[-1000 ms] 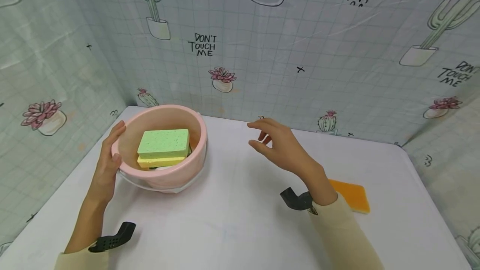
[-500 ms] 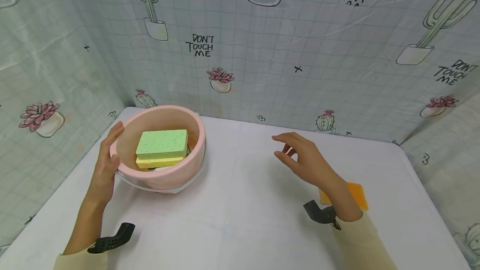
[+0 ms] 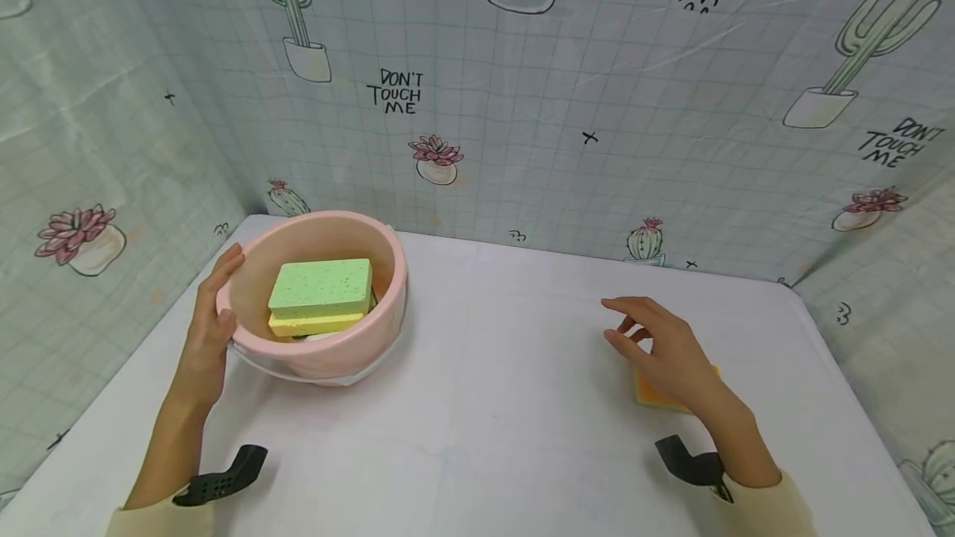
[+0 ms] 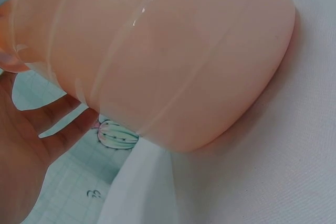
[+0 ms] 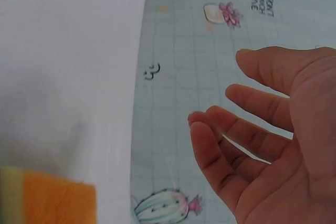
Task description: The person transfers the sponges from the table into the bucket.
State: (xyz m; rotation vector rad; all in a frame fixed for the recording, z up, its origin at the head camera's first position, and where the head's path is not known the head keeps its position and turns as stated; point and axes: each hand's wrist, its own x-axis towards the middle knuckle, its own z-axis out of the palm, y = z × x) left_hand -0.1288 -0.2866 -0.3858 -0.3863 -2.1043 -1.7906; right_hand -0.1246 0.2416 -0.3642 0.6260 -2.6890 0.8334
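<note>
A pink bucket [image 3: 328, 355] stands at the left of the white table. Inside it a green sponge [image 3: 321, 287] lies on top of a yellow sponge [image 3: 313, 325]; what sits below them is mostly hidden. My left hand [image 3: 205, 338] rests against the bucket's left side near the rim, and the left wrist view shows its fingers [image 4: 68, 135] fairly straight along the outer wall. At the right, my right hand [image 3: 667, 355] hovers over an orange sponge [image 3: 651, 392] and partly covers it. Its fingers are loosely bent, holding nothing. A yellowish layer edges that sponge [image 5: 58, 198] in the right wrist view.
A white cloth covers the table [image 3: 477, 437]. Behind it and at both sides hang printed curtains [image 3: 522, 106] with cactus drawings. The bucket's pale handle [image 3: 298, 373] hangs down along its front. Each wrist wears a black camera mount [image 3: 224, 477].
My right hand has moved right and toward me, from beside the bucket to over the orange sponge, with its fingers still loose. My left hand has stayed at the bucket.
</note>
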